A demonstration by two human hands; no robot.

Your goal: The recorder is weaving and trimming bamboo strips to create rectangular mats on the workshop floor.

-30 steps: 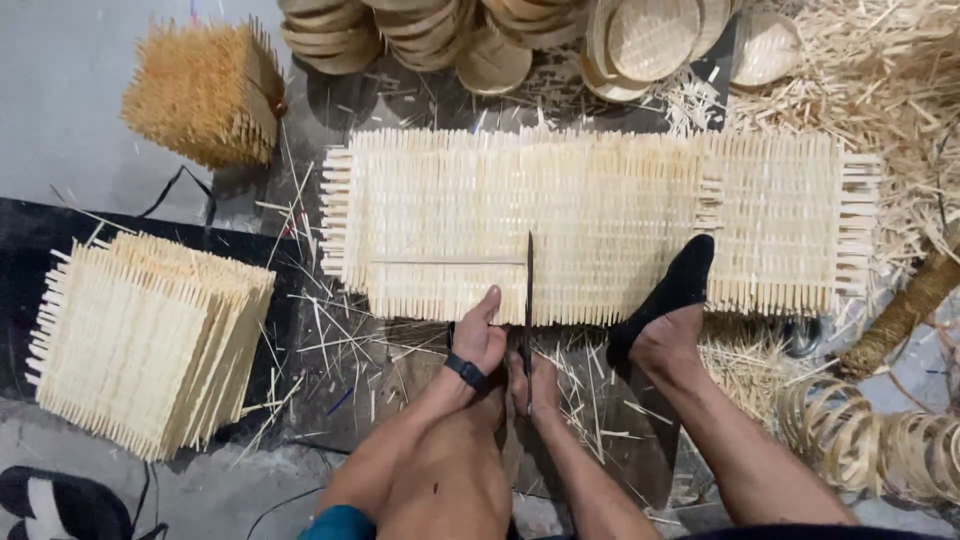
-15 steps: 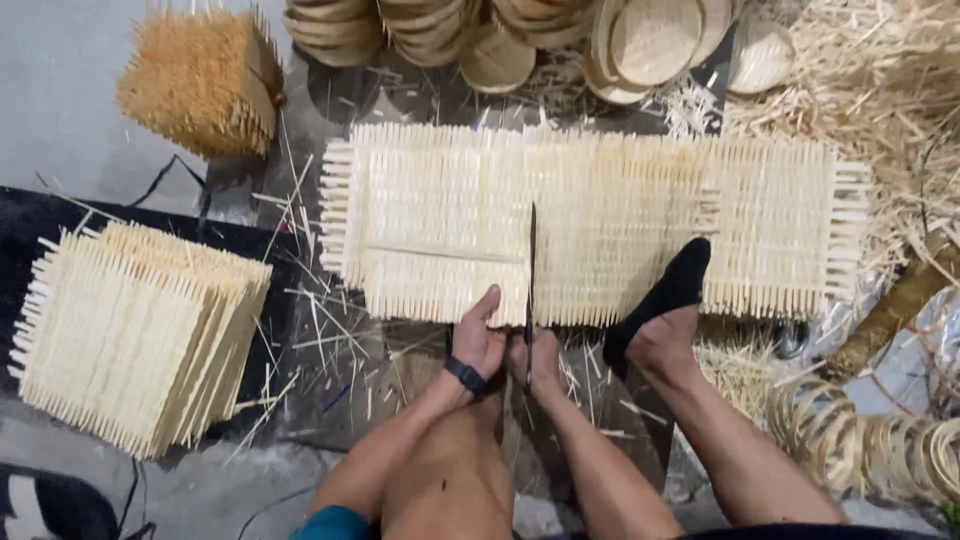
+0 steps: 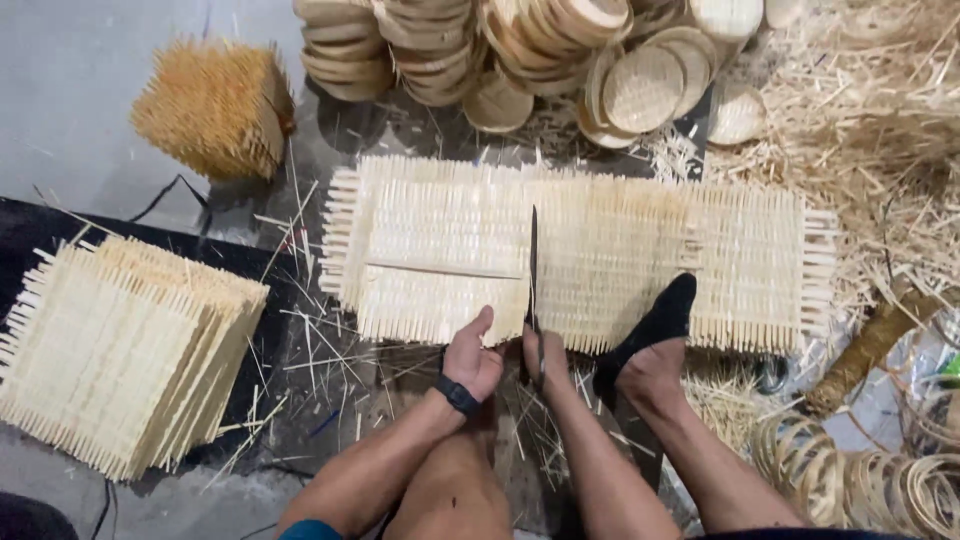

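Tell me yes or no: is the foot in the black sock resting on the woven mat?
Yes, the black-socked foot presses on the near edge of the woven mat, right of the knife blade.

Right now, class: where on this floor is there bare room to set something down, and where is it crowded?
Bare: grey floor left of the bristly bundle. Crowded: woven mat mid-floor, mat stack left, round trays above, straw heap right, rings below it.
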